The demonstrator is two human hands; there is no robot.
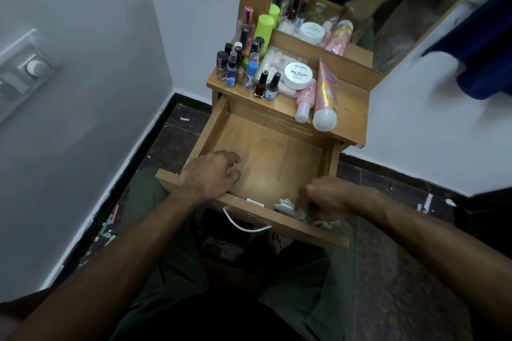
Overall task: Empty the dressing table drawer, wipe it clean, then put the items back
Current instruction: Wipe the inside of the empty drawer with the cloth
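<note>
The wooden drawer (266, 152) is pulled out and its floor is bare. My left hand (213, 174) rests over the drawer's front-left rim with fingers loosely curled, holding nothing. My right hand (329, 198), blurred, grips a crumpled white cloth (288, 206) at the drawer's front-right corner. On the table top (352, 108) stand the items: several nail polish bottles (267, 86), a white nail polish remover jar (297, 75), a large pink tube (325, 97), a small pink bottle (304, 101), a green can (264, 29) and a clear packet (274, 59).
A mirror (388, 8) rises behind the table top and reflects my arms and the items. White walls close in on the left and right. A switch panel (27, 69) is on the left wall. The dark floor (401, 257) has paint spots. A metal handle (243, 223) hangs on the drawer front.
</note>
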